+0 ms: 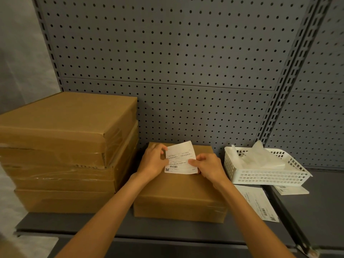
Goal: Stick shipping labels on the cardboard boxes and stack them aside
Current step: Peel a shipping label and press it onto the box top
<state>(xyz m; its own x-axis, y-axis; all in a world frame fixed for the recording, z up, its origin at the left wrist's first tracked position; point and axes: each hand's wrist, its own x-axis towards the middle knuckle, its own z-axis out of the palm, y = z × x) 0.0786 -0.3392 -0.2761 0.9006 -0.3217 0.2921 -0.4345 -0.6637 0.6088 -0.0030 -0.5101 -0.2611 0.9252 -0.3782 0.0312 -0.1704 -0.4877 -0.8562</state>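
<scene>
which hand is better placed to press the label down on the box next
Right, probably: the right hand pinches the label low, close to the box top; the left hand holds its raised upper edge.

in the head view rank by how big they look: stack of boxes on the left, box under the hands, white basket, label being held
1. stack of boxes
2. box under the hands
3. white basket
4. label

The box lies nearer the camera, so its lead over the basket is unsure.

Stack left of box; basket right.

Illumination is dim, warm and even. Faint glare streaks show on the stacked boxes left of the fingers. Wide-angle distortion bends the pegboard uprights toward the frame edges.
</scene>
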